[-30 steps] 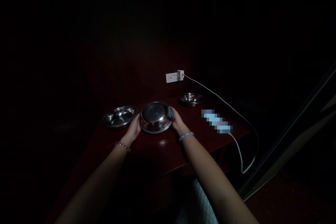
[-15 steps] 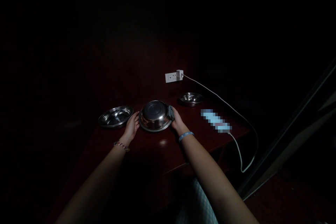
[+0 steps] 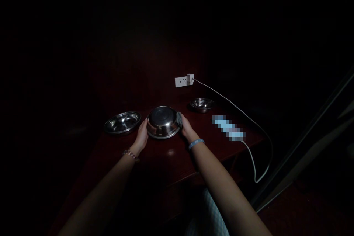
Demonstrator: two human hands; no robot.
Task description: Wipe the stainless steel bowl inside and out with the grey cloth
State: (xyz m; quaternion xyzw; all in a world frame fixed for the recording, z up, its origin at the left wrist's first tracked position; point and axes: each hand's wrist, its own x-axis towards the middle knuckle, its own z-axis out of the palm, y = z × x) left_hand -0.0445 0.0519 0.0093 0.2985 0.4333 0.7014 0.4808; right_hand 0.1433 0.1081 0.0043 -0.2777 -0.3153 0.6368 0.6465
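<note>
A shiny steel bowl [image 3: 163, 121] is upside down in front of me, its round base facing up. My left hand [image 3: 142, 134] grips its left rim, with the fingers partly hidden behind the edge. At the right side my right hand [image 3: 186, 125] presses a dark grey cloth [image 3: 179, 120] against the bowl's wall. Most of that hand's fingers are hidden by the cloth and bowl. A wider steel dish [image 3: 122, 122], right side up, lies just left of my left hand. Farther back on the right sits a smaller steel bowl [image 3: 201, 104], also right side up.
The dark red table [image 3: 171, 166] has its front edge near me. A phone with a blurred screen [image 3: 228, 127] lies on the right, joined by a white cable [image 3: 232, 102] to a charger [image 3: 190, 78] in the wall socket [image 3: 180, 81]. The surroundings are very dark.
My left hand has moved right and closed on the bowl's left rim; before, its fingers were spread beside it. My right hand and the cloth stay at the right side.
</note>
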